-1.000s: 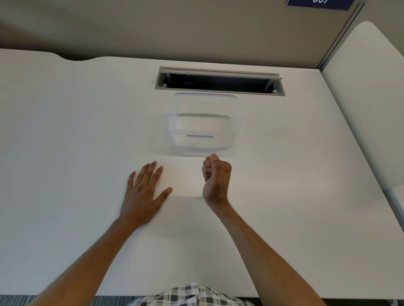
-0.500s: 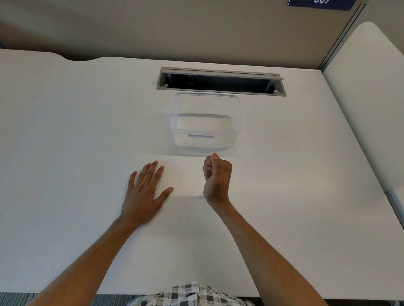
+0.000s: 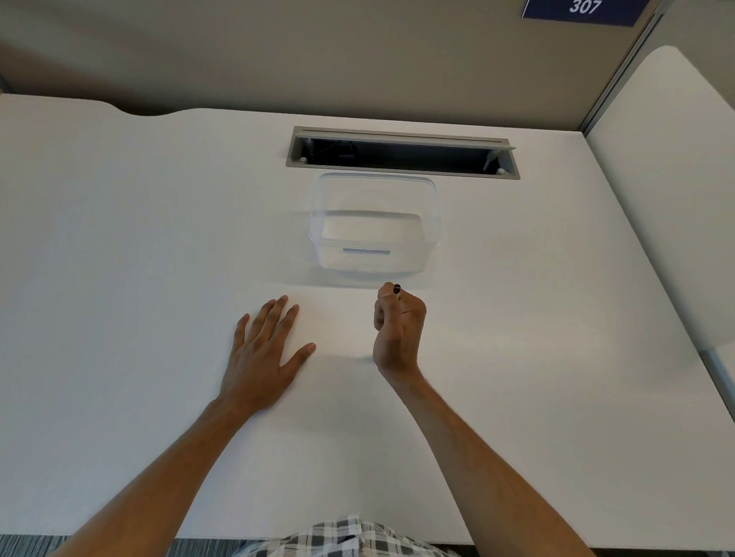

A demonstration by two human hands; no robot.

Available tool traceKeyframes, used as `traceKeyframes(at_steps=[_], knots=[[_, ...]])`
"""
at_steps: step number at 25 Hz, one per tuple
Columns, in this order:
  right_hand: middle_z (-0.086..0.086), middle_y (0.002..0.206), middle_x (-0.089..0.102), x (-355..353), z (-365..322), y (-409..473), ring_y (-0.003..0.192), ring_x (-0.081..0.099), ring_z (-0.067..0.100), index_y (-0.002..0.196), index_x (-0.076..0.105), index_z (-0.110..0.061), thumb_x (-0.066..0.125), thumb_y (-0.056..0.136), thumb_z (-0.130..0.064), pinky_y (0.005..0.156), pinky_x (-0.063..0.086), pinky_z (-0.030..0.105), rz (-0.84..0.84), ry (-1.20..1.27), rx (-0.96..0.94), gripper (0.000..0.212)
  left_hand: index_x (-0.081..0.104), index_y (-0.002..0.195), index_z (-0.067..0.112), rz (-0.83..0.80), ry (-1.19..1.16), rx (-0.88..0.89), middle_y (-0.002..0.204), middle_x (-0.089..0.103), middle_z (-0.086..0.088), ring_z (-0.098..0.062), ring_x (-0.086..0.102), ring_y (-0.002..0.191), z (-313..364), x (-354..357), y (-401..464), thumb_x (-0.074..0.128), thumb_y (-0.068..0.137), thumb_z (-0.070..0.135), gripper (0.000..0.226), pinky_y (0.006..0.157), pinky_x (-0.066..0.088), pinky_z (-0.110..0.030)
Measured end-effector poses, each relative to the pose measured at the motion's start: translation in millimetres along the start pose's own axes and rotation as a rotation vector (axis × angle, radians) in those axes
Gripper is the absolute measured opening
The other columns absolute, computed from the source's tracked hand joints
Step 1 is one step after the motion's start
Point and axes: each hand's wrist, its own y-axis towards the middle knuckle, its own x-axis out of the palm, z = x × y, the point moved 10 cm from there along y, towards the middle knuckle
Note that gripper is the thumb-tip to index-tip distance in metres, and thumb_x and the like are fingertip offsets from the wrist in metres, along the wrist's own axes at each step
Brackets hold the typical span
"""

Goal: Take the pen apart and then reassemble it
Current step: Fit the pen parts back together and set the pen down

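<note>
My right hand (image 3: 398, 327) is curled into a fist on the white desk, just in front of a clear plastic box. A small dark end of the pen (image 3: 396, 288) pokes out at the top of the fist; the remainder of the pen is hidden inside the fingers. My left hand (image 3: 262, 349) lies flat on the desk, palm down, fingers spread, holding nothing. It is a hand's width to the left of the right hand.
A clear plastic box (image 3: 378, 184) stands beyond my right hand, with a thin pale strip lying inside. Behind it is a grey cable slot (image 3: 403, 152) in the desk (image 3: 100, 262). A partition wall rises at the back and a second desk adjoins on the right.
The dark pen end now shows at the top of my right fist; earlier it was not visible. Both hands have stayed where they were.
</note>
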Motion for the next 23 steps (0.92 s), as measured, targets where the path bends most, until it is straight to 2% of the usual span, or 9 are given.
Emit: traceKeyframes(at_steps=[3,5,7,9,11,14,16,19,23], knots=[[-0.015,0.047,0.023,0.0,3.6,2.7,0.048,0.016,0.006,0.051,0.025,-0.032,0.041,0.085,-0.022,0.051,0.013,0.026,-0.036,0.077,0.053,0.04,0.02,0.15,0.024,0.001,-0.003,0.001,0.161,0.015,0.002,-0.014,0.008,0.149,-0.3,0.7,0.1,0.016,0.089,0.067,0.075,0.12,0.004,-0.043],[-0.015,0.052,0.022,-0.9,5.9,3.5,0.05,0.016,0.012,0.056,0.024,-0.025,0.04,0.09,-0.019,0.049,0.014,0.033,-0.05,0.121,0.088,0.038,0.02,0.15,0.025,0.007,-0.001,0.001,0.161,0.015,0.002,-0.014,0.008,0.148,-0.7,0.5,0.0,0.016,0.089,0.067,0.074,0.12,0.004,-0.042],[-0.011,0.052,0.03,-6.0,4.1,5.0,0.05,0.03,0.018,0.059,0.029,-0.019,0.039,0.095,-0.019,0.05,0.028,0.033,-0.044,0.096,0.075,0.037,0.022,0.149,0.025,0.015,-0.001,0.0,0.161,0.017,0.003,-0.014,0.01,0.148,-0.9,-0.3,-0.2,0.017,0.089,0.067,0.074,0.12,0.005,-0.042],[-0.008,0.06,0.047,-13.1,-2.8,6.2,0.061,0.05,0.021,0.063,0.043,-0.014,0.038,0.099,-0.018,0.063,0.043,0.025,-0.031,0.014,0.01,0.036,0.023,0.149,0.024,0.017,0.0,0.001,0.161,0.017,0.002,-0.014,0.011,0.148,-0.7,-0.7,-0.4,0.017,0.089,0.067,0.074,0.12,0.007,-0.042],[0.0,0.074,0.057,-20.2,-11.0,5.6,0.069,0.053,0.012,0.073,0.056,-0.012,0.038,0.102,-0.02,0.068,0.04,0.018,-0.01,-0.106,-0.064,0.035,0.023,0.149,0.024,0.021,0.002,0.001,0.161,0.017,0.002,-0.014,0.011,0.148,-0.4,-1.4,-0.7,0.016,0.089,0.067,0.074,0.12,0.008,-0.042],[-0.014,0.069,0.056,-32.0,-15.1,3.3,0.058,0.043,0.006,0.081,0.065,-0.014,0.044,0.103,-0.027,0.056,0.032,0.015,0.02,-0.224,-0.086,0.033,0.023,0.149,0.024,0.016,-0.004,-0.001,0.161,0.016,0.002,-0.014,0.011,0.148,0.1,-1.0,-0.9,0.015,0.088,0.068,0.075,0.12,0.007,-0.042],[-0.018,0.061,0.056,-40.1,-12.1,0.4,0.051,0.042,0.012,0.081,0.069,-0.017,0.05,0.1,-0.034,0.05,0.032,0.025,0.03,-0.266,-0.064,0.031,0.022,0.149,0.024,0.012,-0.001,-0.002,0.161,0.016,0.002,-0.014,0.01,0.148,0.0,-0.9,-1.0,0.013,0.088,0.068,0.076,0.12,0.006,-0.042],[-0.008,0.068,0.067,-49.8,-6.4,-6.1,0.053,0.048,0.033,0.083,0.073,-0.023,0.06,0.094,-0.039,0.05,0.036,0.043,0.036,-0.342,-0.042,0.024,0.023,0.149,0.024,0.019,-0.004,0.001,0.161,0.017,0.002,-0.015,0.012,0.148,0.9,-2.2,-1.0,0.011,0.088,0.069,0.078,0.12,0.008,-0.043],[-0.014,0.077,0.073,-60.7,0.6,-16.5,0.041,0.039,0.01,0.089,0.078,-0.03,0.07,0.087,-0.039,0.049,0.028,0.02,0.053,-0.441,-0.026,0.012,0.025,0.149,0.023,0.027,-0.019,0.004,0.16,0.019,0.001,-0.015,0.013,0.148,1.6,-3.3,-1.4,0.009,0.087,0.072,0.08,0.12,0.009,-0.044]])
